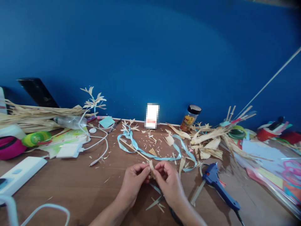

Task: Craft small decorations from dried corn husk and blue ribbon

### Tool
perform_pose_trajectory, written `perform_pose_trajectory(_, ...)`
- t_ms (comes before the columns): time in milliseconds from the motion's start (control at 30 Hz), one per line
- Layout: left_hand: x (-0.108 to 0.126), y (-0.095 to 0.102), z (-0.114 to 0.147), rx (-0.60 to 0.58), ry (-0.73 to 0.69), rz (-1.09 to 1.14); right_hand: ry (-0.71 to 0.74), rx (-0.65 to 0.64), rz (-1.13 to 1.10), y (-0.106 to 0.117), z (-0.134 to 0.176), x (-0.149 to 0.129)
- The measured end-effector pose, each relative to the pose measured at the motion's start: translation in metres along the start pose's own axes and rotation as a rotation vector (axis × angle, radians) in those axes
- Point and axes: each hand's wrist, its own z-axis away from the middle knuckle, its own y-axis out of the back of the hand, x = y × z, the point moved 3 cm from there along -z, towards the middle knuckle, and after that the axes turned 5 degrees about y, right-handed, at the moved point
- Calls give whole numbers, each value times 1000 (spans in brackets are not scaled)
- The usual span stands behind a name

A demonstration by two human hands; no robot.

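The left hand is curling its fingers in and pinching one side of a pale strip of dried husk between thumb and fingertips. The right hand is bending the same way and pinching the other side, so the strip is standing between the two hands, just above the bench.

Far left of the hands, a white power strip is lying near a pink pouch. Beyond these, a bundle of dried husks is stretching along the wall side. Nearer the left hand, a white charger is resting with its cable, and a husk flower is rising behind it.

Straight ahead of the hands, a light blue ribbon is looping across the bench among small husk scraps, with a thin stick lying beside it. Scissors are lying below the hands, partly hidden by the right one.

Ahead and to the right of the hands, a black-lidded jar is leaning. Right of the right hand, a blue glue gun is lying on its side. Farther right, a red cup is holding pens. A plain blue wall is filling the background.
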Motion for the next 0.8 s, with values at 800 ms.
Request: perform_pose_trajectory(800,2,-4,3,-40,32,6,12,-11,59,0,1,1)
